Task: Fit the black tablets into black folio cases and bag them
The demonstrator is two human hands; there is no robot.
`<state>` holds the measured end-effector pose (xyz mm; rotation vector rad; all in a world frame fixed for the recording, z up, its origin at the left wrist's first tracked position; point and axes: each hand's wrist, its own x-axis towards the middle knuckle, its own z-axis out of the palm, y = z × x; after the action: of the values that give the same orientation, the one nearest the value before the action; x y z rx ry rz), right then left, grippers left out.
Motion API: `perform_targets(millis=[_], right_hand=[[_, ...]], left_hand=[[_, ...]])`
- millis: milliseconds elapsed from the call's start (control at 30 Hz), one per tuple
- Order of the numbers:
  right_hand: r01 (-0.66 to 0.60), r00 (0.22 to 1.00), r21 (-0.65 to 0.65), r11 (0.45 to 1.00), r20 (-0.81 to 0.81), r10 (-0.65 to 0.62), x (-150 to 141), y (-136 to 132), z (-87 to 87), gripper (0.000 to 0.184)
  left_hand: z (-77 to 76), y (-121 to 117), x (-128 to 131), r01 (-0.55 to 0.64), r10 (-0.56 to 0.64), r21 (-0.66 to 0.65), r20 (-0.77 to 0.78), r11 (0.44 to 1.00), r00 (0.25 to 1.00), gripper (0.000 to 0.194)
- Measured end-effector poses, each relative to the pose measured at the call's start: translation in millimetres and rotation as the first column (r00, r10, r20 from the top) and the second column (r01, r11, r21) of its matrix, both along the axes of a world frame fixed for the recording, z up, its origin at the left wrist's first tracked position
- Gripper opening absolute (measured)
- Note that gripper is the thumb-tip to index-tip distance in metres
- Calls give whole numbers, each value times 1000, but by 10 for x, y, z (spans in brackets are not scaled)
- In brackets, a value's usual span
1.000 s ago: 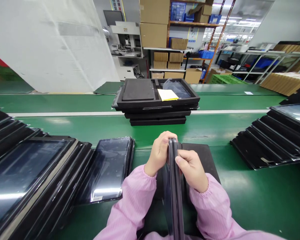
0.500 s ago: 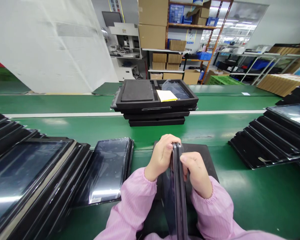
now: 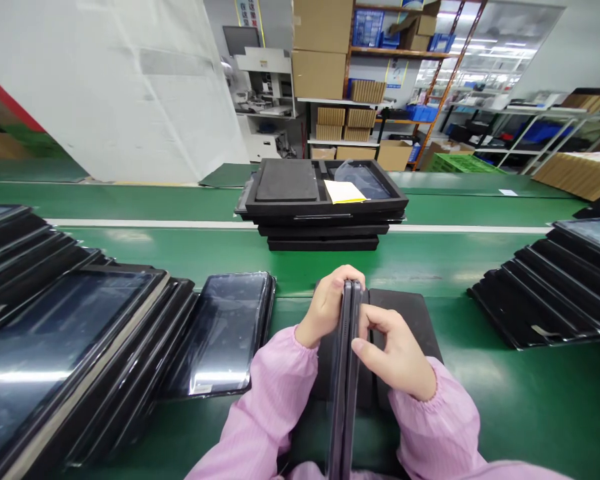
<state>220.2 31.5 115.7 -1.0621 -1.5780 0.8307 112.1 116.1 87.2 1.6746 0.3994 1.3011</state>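
I face a green bench (image 3: pixel 420 267) bearing one white stripe (image 3: pixel 455 229), shelving (image 3: pixel 400 52) behind. Two slim dark tablets (image 3: pixel 341 373) stand upright before me: my left hand (image 3: pixel 325 303) clasps their far end; my right hand (image 3: pixel 395 353), half open, is at their right side (whether it grips, I can't tell). Beyond sits one stack of black trays (image 3: pixel 325 208), one paper (image 3: pixel 346 192) on top.

Head-worn view faces forward and down over green bench (image 3: pixel 520 400); fingers (image 3: pixel 370 355) near, shelves (image 3: pixel 400 52) far.

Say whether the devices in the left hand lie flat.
No; the slim devices stand on edge, narrow sides facing the camera, with the left hand at their far end.
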Motion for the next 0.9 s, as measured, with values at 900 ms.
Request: perform_targets(millis=[900], right_hand=[[375,814,47,926,461,-353,13,-213,83,15]], left_hand=[[-63,31,6,-348,349,-25,49,937,936,45]])
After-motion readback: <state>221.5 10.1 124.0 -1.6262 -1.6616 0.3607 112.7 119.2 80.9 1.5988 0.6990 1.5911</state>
